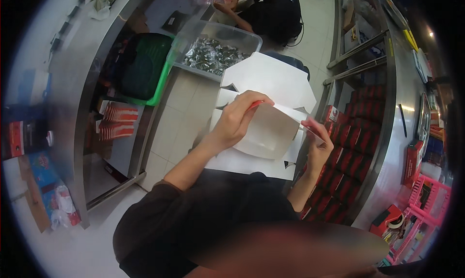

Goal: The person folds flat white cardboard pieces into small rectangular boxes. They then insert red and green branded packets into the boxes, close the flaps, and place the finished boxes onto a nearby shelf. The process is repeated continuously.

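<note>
A partly folded cardboard box (269,133), pale inside with red on its outer face, is held up in front of me between both hands. Its upper left edge is pinched in my left hand (236,117), the fingers bent over the rim with a bit of red showing. At the upper right corner, my right hand (318,143) grips a raised flap, fingers curled around it. Beneath the box lie flat white die-cut cardboard blanks (271,77), their notched edges spreading out on the far side and toward me.
Beyond the blanks stands a clear plastic bin (254,40) of small shiny packets. A person (273,19) in black works behind it. Left, a green crate (156,95) sits under a steel table (80,128); right, red-and-black boxes (346,164) fill a shelf below a counter with pink baskets (428,193).
</note>
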`<state>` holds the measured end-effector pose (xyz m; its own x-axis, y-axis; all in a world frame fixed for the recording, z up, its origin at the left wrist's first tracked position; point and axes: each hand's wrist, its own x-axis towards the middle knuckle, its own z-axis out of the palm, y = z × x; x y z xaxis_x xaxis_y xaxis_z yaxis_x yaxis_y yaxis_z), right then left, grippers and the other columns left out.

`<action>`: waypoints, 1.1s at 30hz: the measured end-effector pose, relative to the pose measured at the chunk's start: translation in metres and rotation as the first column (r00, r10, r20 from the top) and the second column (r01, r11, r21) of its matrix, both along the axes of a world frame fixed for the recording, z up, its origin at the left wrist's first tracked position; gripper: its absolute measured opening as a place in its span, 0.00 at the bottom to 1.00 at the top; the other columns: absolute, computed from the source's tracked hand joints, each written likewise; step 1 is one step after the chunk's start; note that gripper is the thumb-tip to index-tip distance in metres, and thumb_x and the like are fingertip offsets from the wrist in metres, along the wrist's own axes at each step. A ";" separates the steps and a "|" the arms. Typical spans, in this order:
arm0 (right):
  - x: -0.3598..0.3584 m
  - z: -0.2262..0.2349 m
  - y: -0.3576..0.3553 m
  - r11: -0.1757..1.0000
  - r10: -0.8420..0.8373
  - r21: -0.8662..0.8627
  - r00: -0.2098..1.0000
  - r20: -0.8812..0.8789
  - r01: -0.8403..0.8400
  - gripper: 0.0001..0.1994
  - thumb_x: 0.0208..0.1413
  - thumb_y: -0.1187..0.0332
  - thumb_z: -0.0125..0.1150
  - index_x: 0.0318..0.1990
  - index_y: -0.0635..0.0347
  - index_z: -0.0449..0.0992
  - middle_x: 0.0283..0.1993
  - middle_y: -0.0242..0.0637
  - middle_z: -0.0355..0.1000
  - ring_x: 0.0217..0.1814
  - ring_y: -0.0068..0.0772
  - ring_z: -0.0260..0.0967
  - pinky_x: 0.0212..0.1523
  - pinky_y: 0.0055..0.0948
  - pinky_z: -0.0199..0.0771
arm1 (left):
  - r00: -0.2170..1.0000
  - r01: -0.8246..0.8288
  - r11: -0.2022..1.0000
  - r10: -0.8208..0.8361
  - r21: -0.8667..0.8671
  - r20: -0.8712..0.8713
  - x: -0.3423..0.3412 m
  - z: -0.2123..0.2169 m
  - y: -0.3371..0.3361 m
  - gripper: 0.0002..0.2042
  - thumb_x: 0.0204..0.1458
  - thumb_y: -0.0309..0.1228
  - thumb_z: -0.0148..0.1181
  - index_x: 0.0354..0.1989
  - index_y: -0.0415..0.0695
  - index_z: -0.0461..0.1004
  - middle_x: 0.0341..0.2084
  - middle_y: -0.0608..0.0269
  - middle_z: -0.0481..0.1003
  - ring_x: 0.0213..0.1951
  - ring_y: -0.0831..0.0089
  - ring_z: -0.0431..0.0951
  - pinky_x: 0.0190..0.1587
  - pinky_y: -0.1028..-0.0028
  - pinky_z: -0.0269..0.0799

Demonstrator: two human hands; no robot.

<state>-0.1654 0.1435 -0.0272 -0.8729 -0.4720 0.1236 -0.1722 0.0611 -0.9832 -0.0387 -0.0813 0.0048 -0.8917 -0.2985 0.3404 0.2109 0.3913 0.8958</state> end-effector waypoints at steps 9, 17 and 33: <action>0.052 -0.007 -0.040 0.882 -0.411 -0.371 0.860 -0.303 0.291 0.17 0.60 0.59 0.57 0.48 0.62 0.64 0.40 0.37 0.63 0.41 0.26 0.61 0.45 0.28 0.65 | 0.905 -0.220 0.973 0.176 -0.072 -0.387 -0.001 -0.027 0.045 0.20 0.55 0.18 0.54 0.51 0.45 0.54 0.43 0.50 0.62 0.44 0.58 0.64 0.54 0.59 0.59; 0.032 0.005 -0.019 0.957 -0.289 -0.056 0.916 -0.279 0.284 0.21 0.61 0.57 0.55 0.51 0.66 0.67 0.45 0.41 0.64 0.47 0.34 0.64 0.51 0.33 0.65 | 0.986 -0.149 0.947 0.122 -0.284 -0.111 -0.011 0.010 0.005 0.25 0.42 0.09 0.50 0.50 0.43 0.64 0.45 0.51 0.64 0.50 0.53 0.66 0.54 0.61 0.63; 0.078 0.002 0.016 0.959 0.083 -0.268 0.814 0.575 0.091 0.31 0.65 0.52 0.35 0.67 0.68 0.57 0.69 0.45 0.56 0.73 0.38 0.54 0.70 0.39 0.56 | 0.884 -0.037 0.987 -0.041 0.157 0.465 0.053 0.019 0.003 0.17 0.67 0.32 0.40 0.61 0.45 0.67 0.56 0.46 0.71 0.59 0.59 0.72 0.59 0.68 0.67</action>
